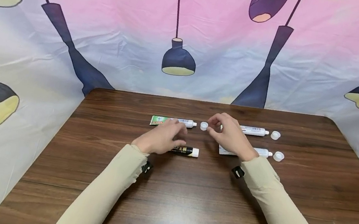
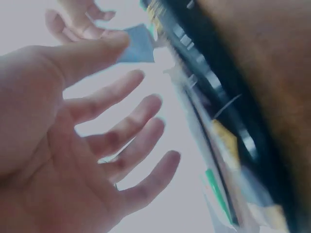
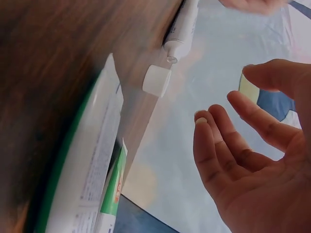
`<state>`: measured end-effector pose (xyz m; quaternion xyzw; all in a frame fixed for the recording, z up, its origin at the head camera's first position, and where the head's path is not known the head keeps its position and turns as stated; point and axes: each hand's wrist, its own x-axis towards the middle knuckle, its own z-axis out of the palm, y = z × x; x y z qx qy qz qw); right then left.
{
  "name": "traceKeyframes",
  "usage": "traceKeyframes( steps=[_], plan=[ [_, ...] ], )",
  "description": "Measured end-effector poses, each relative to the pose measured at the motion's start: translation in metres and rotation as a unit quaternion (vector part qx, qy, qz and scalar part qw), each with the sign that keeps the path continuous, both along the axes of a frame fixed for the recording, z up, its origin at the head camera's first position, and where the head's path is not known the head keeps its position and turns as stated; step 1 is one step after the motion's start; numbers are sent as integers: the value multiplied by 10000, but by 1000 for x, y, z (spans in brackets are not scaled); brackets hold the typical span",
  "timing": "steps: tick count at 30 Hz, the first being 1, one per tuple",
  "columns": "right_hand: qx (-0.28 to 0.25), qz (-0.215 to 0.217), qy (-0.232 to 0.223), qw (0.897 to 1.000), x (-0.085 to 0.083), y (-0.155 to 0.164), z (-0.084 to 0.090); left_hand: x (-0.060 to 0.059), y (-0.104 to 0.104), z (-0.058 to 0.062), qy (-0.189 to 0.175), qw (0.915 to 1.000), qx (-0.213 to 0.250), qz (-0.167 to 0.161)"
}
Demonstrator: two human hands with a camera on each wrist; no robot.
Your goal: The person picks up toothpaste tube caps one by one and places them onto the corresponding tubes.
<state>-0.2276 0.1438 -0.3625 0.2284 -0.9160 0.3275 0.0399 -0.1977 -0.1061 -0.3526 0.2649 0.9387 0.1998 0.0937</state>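
You're hovering left hand (image 1: pixel 163 136) and right hand (image 1: pixel 231 136), both loosely spread and empty, three tubes (image 1: pixel 187 123) lying uncapped, the near-left black tube (image 1: pixel 183 150) apparently still awaiting uncapping.

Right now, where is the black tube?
In the head view, the black tube lies left of centre on the table, white cap facing right, partly hidden by the left hand.

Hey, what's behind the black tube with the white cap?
Behind the black tube lies a green-and-white tube, uncapped, its nozzle facing a loose cap. The left grip hides part of both tubes and anything beneath it.
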Motion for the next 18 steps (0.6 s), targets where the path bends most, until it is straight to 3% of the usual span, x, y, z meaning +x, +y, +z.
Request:
traceKeyframes(
  steps=[4,9,18],
  plan=[
    [110,-29,-284,9995,-7,-4,-2,-16,0,1,248,9980,230,536],
    [332,-96,-532,9980,-17,-10,-6,-33,2,-6,206,9939,280,1047],
    [722,-323,-1210,9895,-28,-22,-4,-47,4,-6,-261,9916,45,1268]
  ],
)
